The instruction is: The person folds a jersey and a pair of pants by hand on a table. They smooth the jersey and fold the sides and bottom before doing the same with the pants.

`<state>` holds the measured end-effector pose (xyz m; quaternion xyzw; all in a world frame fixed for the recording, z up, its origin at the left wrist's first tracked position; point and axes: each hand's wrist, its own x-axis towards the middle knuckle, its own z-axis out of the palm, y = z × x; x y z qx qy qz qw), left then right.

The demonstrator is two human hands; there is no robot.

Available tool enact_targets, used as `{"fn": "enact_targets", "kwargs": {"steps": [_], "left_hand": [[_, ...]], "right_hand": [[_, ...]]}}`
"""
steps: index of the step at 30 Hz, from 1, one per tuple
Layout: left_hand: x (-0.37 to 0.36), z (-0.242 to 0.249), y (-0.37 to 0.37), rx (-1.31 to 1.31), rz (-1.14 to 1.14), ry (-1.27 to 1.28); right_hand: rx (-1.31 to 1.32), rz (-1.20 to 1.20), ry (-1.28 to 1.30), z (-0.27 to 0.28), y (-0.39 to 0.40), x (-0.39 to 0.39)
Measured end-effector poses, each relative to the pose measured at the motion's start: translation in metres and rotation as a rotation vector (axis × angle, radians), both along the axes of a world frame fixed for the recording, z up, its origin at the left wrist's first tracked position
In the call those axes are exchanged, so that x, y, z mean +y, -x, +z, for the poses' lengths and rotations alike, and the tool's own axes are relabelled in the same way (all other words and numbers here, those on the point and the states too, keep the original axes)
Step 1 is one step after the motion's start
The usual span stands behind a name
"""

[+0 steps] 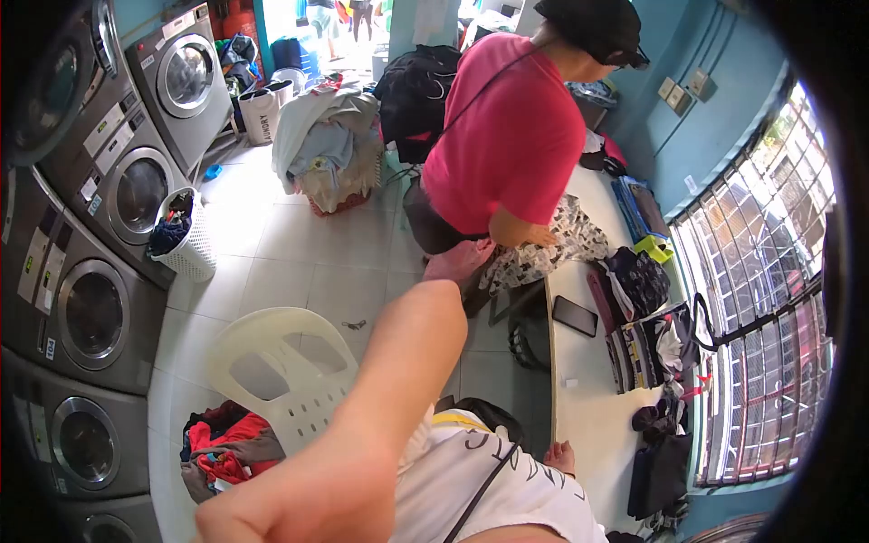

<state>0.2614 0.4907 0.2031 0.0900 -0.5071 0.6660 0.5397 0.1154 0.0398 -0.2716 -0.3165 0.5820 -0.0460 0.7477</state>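
My left arm is raised close to the camera, with the elbow pointing away from me. My left hand (pixel 294 507) is bent back at the lower left, its fingers mostly cut off by the frame's edge. Beyond it lies a pile of red and dark clothes (pixel 231 448) beside a cream plastic chair (pixel 281 362). Past my white shirt, my right hand (pixel 561 457) rests at the edge of the long white table (pixel 593 407), holding nothing visible. Farther along that table are a dark phone (pixel 575 317) and folded clothes (pixel 629 353).
A co-worker in a pink top (pixel 507 127) stands at the table, one hand on a black-and-white patterned cloth (pixel 579 231). Stacked washing machines (pixel 95 308) line the left. A white basket (pixel 190 240) and a heaped laundry basket (pixel 335 163) stand on the tiled floor. A barred window (pixel 751 299) is right.
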Motion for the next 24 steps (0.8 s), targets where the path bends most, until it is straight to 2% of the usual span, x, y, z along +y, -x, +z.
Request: {"fn": "enact_targets", "kwargs": {"steps": [2,3,8,9,14,15,16,18,20,22,24], "left_hand": [[0.003,0.007,-0.001,-0.112,0.164,0.040],[0.003,0.009,0.004,-0.110,0.156,0.037],[-0.011,0.015,0.033,-0.341,-0.326,-0.296],[-0.011,0.012,0.040,-0.338,-0.351,-0.297],[0.008,-0.016,0.068,-0.517,-0.815,-0.652],[-0.001,-0.018,0.073,-0.515,-0.852,-0.656],[-0.018,-0.019,0.079,-0.507,-0.854,-0.448],[-0.060,-0.012,0.085,-0.376,-0.800,-0.047],[-0.077,-0.028,0.087,-0.243,-1.033,-0.241],[-0.097,-0.052,0.090,0.008,-1.211,-0.423],[-0.125,-0.076,0.088,0.261,-1.288,-0.654]], "right_hand": [[-0.001,-0.031,-0.004,-0.007,0.025,-0.004],[0.002,-0.039,-0.007,-0.012,0.036,-0.005],[-0.016,-0.107,-0.002,-0.021,0.090,0.004],[-0.010,-0.130,-0.008,-0.027,0.106,0.008],[0.061,-0.002,-0.051,-0.080,0.208,0.036],[0.086,0.049,-0.037,-0.087,0.235,0.048],[0.098,0.016,-0.057,-0.087,0.265,0.063],[0.108,-0.046,-0.085,-0.093,0.312,0.095],[0.110,-0.089,-0.107,-0.096,0.340,0.122],[0.113,-0.110,-0.129,-0.106,0.358,0.143],[0.109,-0.131,-0.148,-0.111,0.370,0.161]]}}
